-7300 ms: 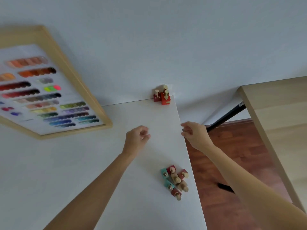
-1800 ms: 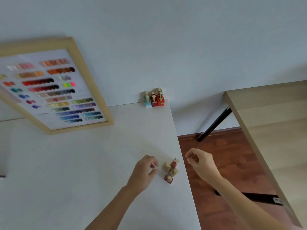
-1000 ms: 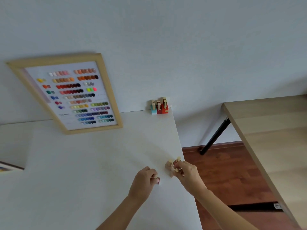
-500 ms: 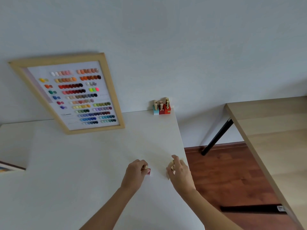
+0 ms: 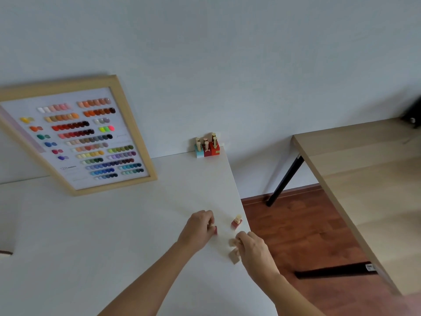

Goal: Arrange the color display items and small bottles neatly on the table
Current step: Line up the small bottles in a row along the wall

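On the white table [image 5: 114, 236], my left hand [image 5: 197, 229] grips a small red bottle [image 5: 215, 230] that is mostly hidden by my fingers. My right hand [image 5: 251, 248] pinches beige bottles [image 5: 234, 256] near the table's right edge. One red bottle with a cream cap [image 5: 236, 222] stands upright and free between my hands, slightly farther back. A cluster of several red and teal bottles [image 5: 207, 147] stands at the far right corner against the wall. The wood-framed colour chart [image 5: 75, 135] leans on the wall at the left.
The table's right edge [image 5: 239, 201] drops to a red-brown wooden floor [image 5: 307, 236]. A light wooden table with a black leg [image 5: 364, 179] stands to the right. A dark object [image 5: 4, 253] shows at the far left edge.
My right hand pulled back toward me with the beige bottles, uncovering a red bottle that stands alone. My left hand stays closed around its red bottle.
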Demonstrator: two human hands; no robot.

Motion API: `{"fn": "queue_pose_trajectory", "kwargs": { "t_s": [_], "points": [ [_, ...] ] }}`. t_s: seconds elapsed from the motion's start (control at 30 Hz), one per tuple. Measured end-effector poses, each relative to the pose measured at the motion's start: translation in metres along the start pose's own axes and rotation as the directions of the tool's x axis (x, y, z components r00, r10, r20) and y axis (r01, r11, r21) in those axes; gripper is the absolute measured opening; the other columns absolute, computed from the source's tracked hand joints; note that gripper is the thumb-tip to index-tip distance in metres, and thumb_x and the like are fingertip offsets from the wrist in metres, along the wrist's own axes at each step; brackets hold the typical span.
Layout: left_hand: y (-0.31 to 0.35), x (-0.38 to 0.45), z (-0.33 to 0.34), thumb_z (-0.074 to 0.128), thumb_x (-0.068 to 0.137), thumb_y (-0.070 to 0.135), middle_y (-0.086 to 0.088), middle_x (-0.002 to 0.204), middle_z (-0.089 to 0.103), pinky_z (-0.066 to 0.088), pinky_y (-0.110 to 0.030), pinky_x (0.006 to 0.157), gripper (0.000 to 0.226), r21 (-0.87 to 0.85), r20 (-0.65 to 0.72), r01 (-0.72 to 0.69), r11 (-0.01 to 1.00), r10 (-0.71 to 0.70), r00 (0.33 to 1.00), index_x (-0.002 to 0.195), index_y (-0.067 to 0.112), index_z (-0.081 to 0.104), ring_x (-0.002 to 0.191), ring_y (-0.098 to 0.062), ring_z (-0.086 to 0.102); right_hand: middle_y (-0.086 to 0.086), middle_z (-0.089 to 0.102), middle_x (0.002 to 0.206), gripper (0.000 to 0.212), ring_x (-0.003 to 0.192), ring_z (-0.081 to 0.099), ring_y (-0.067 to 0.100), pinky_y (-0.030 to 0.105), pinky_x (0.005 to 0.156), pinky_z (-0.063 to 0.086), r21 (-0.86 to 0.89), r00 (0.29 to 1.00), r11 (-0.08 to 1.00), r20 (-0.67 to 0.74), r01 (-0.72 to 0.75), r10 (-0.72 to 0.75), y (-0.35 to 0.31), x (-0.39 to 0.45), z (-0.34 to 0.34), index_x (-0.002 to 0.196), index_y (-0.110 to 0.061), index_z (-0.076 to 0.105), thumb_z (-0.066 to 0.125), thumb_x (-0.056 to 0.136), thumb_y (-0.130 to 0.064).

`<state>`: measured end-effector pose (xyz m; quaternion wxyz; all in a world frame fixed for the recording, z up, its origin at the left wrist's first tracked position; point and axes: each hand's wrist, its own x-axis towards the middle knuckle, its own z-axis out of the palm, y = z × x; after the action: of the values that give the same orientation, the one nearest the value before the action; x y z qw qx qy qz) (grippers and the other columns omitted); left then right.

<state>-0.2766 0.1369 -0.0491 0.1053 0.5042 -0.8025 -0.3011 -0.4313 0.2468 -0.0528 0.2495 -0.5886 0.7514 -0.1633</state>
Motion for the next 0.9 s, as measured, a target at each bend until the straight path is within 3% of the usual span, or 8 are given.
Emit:
{"fn": "queue_pose_trajectory", "kwargs": {
  "t_s": [0.3,0.47,0.6,0.7,0.9],
  "points": [
    [0.031,-0.001,0.024,0.067,0.082,0.014,-0.005,0.080,0.055,0.042,-0.027,0.063,0.017,0.036,0.109,-0.083,0.996,0.078,0.991,0.077,0.010,0.051,0.069,-0.020,0.051,0.009,0.060,0.090,0.012,0.075,0.062,0.028,0.042,0.068,0.052,0.032,0.998,0.997,0.020,-0.068,0.067,0.014,-0.026,-0.015,0.088,-0.007,0.056,0.045,0.094,-0.009],
    [0.043,0.003,0.026,0.058,0.088,0.012,-0.004,0.119,0.047,0.054,-0.034,0.075,0.009,0.135,0.135,-0.212,0.968,0.194,0.972,0.097,0.013,0.057,0.082,-0.029,0.064,0.007,0.060,0.091,0.008,0.077,0.065,0.026,0.040,0.067,0.052,0.051,0.997,0.996,0.018,-0.079,0.079,0.013,-0.028,-0.015,0.088,-0.009,0.056,0.049,0.092,-0.009],
    [0.050,0.011,0.029,0.053,0.091,0.010,-0.004,0.144,0.035,0.052,-0.036,0.082,0.026,0.231,0.226,-0.251,0.940,0.200,0.954,0.115,0.017,0.061,0.095,-0.034,0.065,0.008,0.060,0.090,0.006,0.075,0.064,0.027,0.041,0.068,0.053,0.039,0.997,0.997,0.012,-0.071,0.070,0.014,-0.029,-0.014,0.092,-0.010,0.058,0.052,0.091,-0.010],
    [0.051,0.018,0.030,0.051,0.093,0.012,-0.007,0.135,0.045,0.050,-0.037,0.086,0.030,0.259,0.284,-0.254,0.932,0.178,0.942,0.122,0.015,0.059,0.101,-0.033,0.062,0.008,0.060,0.089,0.005,0.074,0.064,0.027,0.040,0.067,0.053,0.021,0.998,0.998,0.013,-0.061,0.061,0.014,-0.029,-0.014,0.093,-0.010,0.058,0.053,0.091,-0.011],
    [0.049,0.022,0.032,0.043,0.097,0.012,-0.013,0.104,0.056,0.051,-0.036,0.073,0.021,0.376,0.270,-0.278,0.884,0.183,0.945,0.104,0.011,0.063,0.088,-0.034,0.063,0.008,0.059,0.087,0.004,0.074,0.064,0.027,0.040,0.065,0.053,0.010,0.998,0.998,0.024,-0.054,0.054,0.014,-0.025,-0.014,0.092,-0.010,0.057,0.053,0.091,-0.011]
  ]
}}
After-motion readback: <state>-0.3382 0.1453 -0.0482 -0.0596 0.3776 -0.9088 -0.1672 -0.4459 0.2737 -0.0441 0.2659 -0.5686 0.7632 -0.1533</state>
